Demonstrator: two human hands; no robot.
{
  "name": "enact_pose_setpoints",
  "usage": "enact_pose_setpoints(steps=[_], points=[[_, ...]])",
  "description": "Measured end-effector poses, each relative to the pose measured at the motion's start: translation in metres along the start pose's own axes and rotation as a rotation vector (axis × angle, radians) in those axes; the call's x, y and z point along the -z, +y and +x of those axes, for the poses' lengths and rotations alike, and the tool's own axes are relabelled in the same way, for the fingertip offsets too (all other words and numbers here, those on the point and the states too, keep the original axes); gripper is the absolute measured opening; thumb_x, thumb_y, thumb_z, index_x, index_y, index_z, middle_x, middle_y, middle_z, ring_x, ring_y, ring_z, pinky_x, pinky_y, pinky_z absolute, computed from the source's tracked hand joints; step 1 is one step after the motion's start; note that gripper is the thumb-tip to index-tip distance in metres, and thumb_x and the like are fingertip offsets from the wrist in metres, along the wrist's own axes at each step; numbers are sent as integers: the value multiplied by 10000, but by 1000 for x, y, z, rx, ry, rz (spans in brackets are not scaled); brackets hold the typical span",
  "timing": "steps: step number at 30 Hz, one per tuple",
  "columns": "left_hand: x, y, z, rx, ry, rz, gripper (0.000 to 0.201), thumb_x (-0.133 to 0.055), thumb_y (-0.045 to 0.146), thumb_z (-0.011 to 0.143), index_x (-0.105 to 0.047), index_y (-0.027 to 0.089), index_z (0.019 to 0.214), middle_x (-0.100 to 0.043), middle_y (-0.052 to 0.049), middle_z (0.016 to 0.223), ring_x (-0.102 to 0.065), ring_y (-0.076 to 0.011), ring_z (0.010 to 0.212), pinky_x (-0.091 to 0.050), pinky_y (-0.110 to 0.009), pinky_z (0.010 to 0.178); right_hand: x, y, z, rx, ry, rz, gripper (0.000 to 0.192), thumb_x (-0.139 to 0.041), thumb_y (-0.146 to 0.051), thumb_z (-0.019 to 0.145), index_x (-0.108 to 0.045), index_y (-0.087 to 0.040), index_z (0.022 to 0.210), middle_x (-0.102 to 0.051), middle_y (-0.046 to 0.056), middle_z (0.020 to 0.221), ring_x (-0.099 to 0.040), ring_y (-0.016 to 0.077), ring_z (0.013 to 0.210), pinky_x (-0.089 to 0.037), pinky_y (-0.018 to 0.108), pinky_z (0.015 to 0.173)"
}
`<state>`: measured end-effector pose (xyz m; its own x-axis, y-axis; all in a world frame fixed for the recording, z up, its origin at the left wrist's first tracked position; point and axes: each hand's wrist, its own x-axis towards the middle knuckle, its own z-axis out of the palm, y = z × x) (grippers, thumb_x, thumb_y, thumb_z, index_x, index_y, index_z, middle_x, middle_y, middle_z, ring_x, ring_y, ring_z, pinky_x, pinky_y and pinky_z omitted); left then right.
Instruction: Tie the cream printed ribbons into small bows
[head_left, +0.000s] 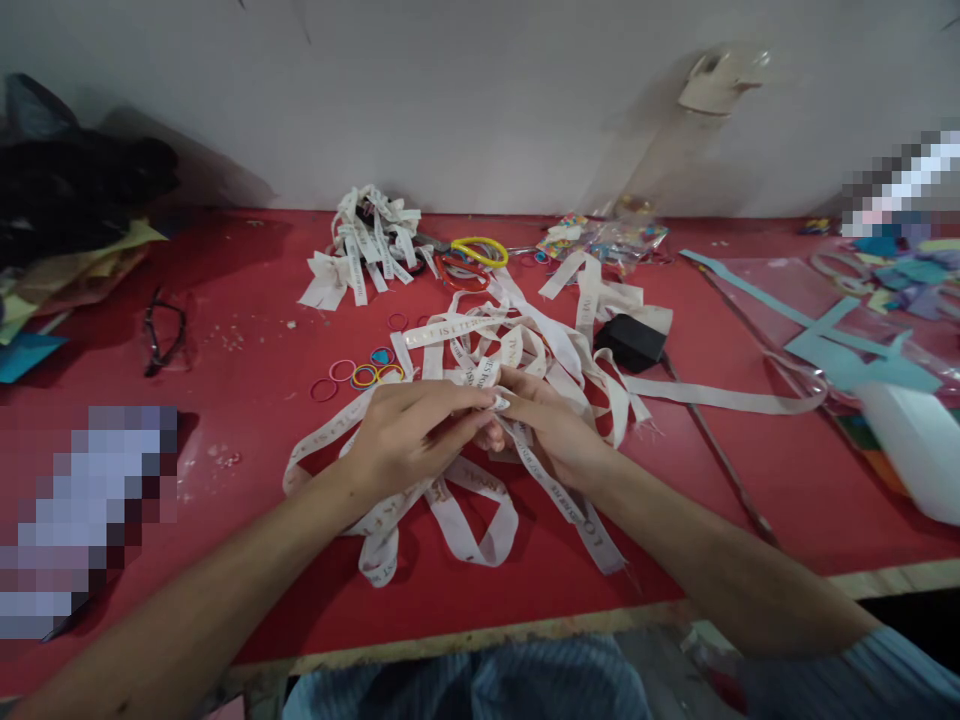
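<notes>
Both my hands meet over a loose heap of white printed ribbon (480, 540) on the red table. My left hand (409, 430) pinches a bunched bit of ribbon (499, 402) between thumb and fingers. From the other side my right hand (551, 425) grips the same piece, and a printed length of it hangs down toward the table's front edge. Fingers partly cover the bunched part, so its exact fold or knot is hidden. Just left of the heap lie several small coloured elastic bands (364, 376).
Behind the heap are a pile of knotted ribbon pieces (375, 240) and yellow-handled scissors (480, 250). A black block (631, 343) and a thin rod (712, 450) lie to the right. Eyeglasses (165, 335) rest on the left. Light-blue strips (840, 350) are far right.
</notes>
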<state>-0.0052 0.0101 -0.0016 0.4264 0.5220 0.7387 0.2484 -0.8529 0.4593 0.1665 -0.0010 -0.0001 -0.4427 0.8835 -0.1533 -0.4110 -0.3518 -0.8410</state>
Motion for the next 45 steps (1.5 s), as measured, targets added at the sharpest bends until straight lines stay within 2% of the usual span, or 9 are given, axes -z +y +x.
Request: enact_pose_setpoints(steps=[8, 14, 17, 21, 26, 31, 33, 36, 45], points=[[3, 1, 3, 44, -92, 12, 71, -625, 133, 846, -613, 198, 873, -738, 11, 735, -683, -87, 661, -501, -166, 624, 1, -1, 0, -78, 54, 51, 214, -715, -274, 779, -518, -190, 787, -601, -54, 583, -560, 59, 506, -488, 175, 540], [4, 3, 6, 60, -58, 11, 46, -617, 137, 848, -632, 173, 823, -739, -20, 729, -680, -104, 661, -503, -181, 631, 2, 2, 1, -14, 95, 3, 241, -732, -282, 765, -515, -197, 825, -592, -63, 580, -539, 53, 500, -442, 162, 510], [5, 2, 5, 117, -73, 58, 74, -603, 120, 842, -648, 163, 883, -748, -43, 806, -683, -112, 690, -508, -192, 645, 2, 3, 1, 53, 196, -48, 254, -714, -330, 783, -496, -218, 847, -586, -67, 610, -542, 65, 511, -424, 173, 485], [5, 2, 4, 201, -75, 22, 127, -582, 110, 841, -655, 151, 936, -743, -33, 800, -651, -93, 618, -490, -185, 602, 2, 4, -1, 179, 266, -254, 255, -663, -405, 819, -478, -230, 827, -584, -62, 631, -505, 72, 483, -399, 198, 462], [6, 8, 10, 390, -65, -84, 66, -647, 199, 832, -697, 157, 849, -725, -4, 721, -645, -93, 624, -486, -179, 603, 0, 3, -6, 429, 390, -630, 204, -634, -368, 848, -509, -212, 810, -528, -43, 689, -485, 92, 587, -420, 235, 560], [7, 12, 14, 501, -68, -170, 61, -692, 220, 795, -700, 160, 785, -727, -3, 730, -649, -99, 638, -482, -177, 580, -2, 3, -9, 609, 384, -839, 111, -595, -281, 878, -511, -213, 851, -543, -23, 772, -523, 118, 713, -446, 262, 676], [7, 12, 13, 488, -74, -156, 10, -683, 168, 787, -688, 160, 783, -720, 2, 739, -639, -93, 638, -483, -179, 592, -2, 5, -10, 609, 386, -861, 100, -584, -287, 889, -511, -218, 883, -546, -20, 785, -525, 121, 717, -444, 269, 683], [6, 10, 12, 438, -66, -109, 53, -657, 110, 780, -665, 161, 793, -698, 11, 760, -604, -75, 619, -469, -177, 585, -1, 6, -11, 576, 384, -842, 104, -550, -317, 912, -501, -226, 900, -533, -21, 771, -515, 128, 709, -442, 281, 686], [2, 8, 4, 233, -2, 3, 79, -613, 88, 817, -629, 147, 866, -661, -12, 800, -584, -79, 684, -476, -188, 642, 0, 9, -10, 595, 408, -916, 95, -518, -320, 932, -497, -229, 918, -557, -5, 841, -522, 132, 759, -450, 269, 686]])
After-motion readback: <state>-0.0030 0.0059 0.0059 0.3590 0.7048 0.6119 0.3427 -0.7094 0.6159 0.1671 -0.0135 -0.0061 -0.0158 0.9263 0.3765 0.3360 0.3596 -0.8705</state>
